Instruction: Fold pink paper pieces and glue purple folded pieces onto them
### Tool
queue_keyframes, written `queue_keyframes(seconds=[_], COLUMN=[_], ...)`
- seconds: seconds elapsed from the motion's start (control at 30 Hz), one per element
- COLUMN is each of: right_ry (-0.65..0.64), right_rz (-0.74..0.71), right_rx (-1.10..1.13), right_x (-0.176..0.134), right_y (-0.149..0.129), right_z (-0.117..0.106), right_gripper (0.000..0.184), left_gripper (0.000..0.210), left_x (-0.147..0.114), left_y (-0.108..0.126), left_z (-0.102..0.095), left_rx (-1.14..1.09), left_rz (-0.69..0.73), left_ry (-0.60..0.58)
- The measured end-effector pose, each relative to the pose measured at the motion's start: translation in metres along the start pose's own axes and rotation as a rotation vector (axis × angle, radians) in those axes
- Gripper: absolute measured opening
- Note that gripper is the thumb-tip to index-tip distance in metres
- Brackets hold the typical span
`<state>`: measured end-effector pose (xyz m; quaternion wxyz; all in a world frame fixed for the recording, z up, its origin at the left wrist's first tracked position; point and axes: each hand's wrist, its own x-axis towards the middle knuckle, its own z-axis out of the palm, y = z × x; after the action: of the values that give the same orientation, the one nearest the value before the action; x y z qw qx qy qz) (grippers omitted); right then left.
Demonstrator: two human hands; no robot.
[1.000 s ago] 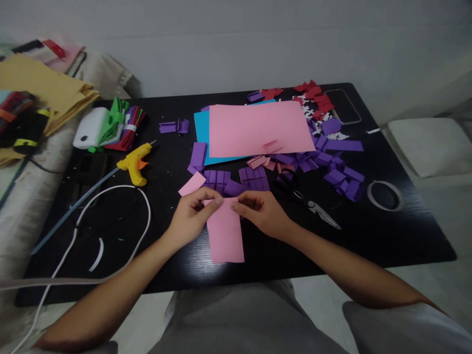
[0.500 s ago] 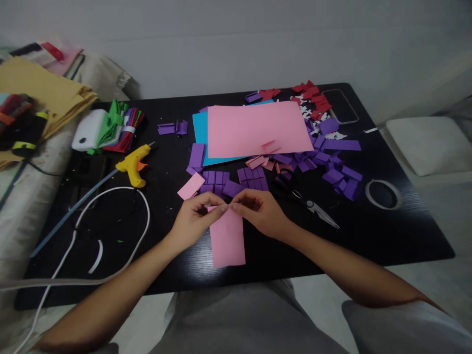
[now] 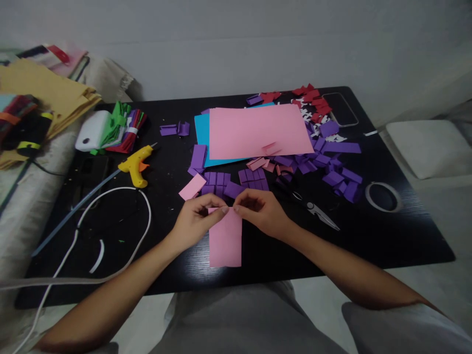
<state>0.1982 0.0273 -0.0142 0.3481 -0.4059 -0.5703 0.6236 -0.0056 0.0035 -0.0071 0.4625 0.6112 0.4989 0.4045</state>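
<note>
A strip of pink paper [image 3: 225, 241] hangs toward me at the front of the black table, its top edge between my two hands. My left hand [image 3: 197, 216] pinches the upper left part between thumb and fingers. At the upper right corner, my right hand [image 3: 260, 211] pinches the same strip, its thumb a little apart from the left thumb. Just beyond the hands lie folded purple paper pieces [image 3: 216, 181] and a small folded pink piece [image 3: 192, 187]. A large pink sheet [image 3: 258, 130] rests over a blue sheet [image 3: 201, 137] farther back.
Scissors [image 3: 322, 216] and a roll of tape [image 3: 383, 196] lie to the right. Loose purple pieces [image 3: 342, 179] and red scraps [image 3: 319, 101] are scattered behind them. On the left are a yellow glue gun [image 3: 135, 164], a looping white cable [image 3: 149, 211] and bundled coloured strips [image 3: 120, 125].
My thumbs have moved slightly apart along the strip's top edge. The strip's lower end has swung a little to the left and hangs straighter.
</note>
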Motion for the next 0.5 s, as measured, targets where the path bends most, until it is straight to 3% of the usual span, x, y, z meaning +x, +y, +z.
queue_keyframes(seconds=[0.13, 0.5], right_ry=[-0.053, -0.036], right_rz=[0.004, 0.018], right_rx=[-0.012, 0.058], right_x=[-0.001, 0.005], right_y=[-0.002, -0.001], right_z=[0.000, -0.012], right_gripper=[0.006, 0.016], left_gripper=[0.009, 0.012], left_x=[-0.002, 0.003], left_y=[0.000, -0.002], left_z=[0.001, -0.009], left_rx=[-0.005, 0.032], left_rz=[0.020, -0.003], left_ry=[-0.055, 0.031])
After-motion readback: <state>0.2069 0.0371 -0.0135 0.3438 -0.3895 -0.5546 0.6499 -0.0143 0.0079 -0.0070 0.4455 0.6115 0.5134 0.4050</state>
